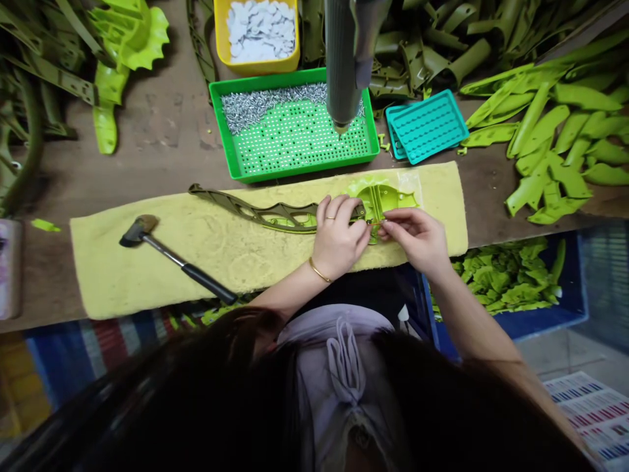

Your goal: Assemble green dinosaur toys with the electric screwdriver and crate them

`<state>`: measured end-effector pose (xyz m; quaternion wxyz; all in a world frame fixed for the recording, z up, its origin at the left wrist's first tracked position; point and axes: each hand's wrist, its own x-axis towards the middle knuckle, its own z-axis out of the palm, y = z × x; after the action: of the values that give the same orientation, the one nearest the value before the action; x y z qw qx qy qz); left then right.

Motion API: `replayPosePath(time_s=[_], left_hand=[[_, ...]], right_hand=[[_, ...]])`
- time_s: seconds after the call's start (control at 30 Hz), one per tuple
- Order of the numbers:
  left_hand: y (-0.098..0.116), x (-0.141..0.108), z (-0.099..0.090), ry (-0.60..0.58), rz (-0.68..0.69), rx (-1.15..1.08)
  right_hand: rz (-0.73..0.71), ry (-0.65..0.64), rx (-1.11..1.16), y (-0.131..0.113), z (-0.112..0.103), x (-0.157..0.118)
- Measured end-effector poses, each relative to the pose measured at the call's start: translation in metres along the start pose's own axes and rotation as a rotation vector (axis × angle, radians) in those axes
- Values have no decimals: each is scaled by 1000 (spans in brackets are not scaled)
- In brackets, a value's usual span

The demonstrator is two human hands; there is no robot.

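Observation:
My left hand [339, 239] is closed over the right end of a long, curved olive-green plastic frame [246, 208], pressing near where it meets a lime-green plastic shell [393, 195]. To its right, my right hand [417, 237] pinches a thin orange piece [376, 223] between thumb and forefinger, at the joint of these two parts. What the thin piece is, I cannot make out. Both plastic parts lie on a yellow cloth [196, 262]. A hammer [177, 259] with a black grip rests on the cloth's left half.
Behind the cloth stands a green basket [295, 172] of screws, with a power screwdriver [343, 78] hanging over it. A yellow bin [258, 65] holds white pieces. Teal trays [430, 128] and lime-green parts [565, 137] lie right. Below is a blue crate [574, 288].

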<state>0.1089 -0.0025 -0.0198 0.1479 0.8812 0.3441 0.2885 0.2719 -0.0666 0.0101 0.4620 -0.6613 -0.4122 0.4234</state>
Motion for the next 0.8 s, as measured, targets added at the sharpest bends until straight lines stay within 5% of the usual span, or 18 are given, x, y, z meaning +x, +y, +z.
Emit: replayPosePath(time_s=[0.1,0.2,0.3,0.7,0.8], left_hand=[[-4,0,2,22,-23,-51],[-10,-3,0,5,-7,-71],[-14,-3,-5,-38,14,-108],[1,4,7,45,-168,-91],[1,4,9,33,-176,-87]], right_hand=[[-246,126,-349,14,1,-7],[-585,92,-772,23,0,-14],[-754,93,-979,28,1,-17],[-795,0,-1066,28,-3,-14],[-697,-13,-1014,24,-1,-11]])
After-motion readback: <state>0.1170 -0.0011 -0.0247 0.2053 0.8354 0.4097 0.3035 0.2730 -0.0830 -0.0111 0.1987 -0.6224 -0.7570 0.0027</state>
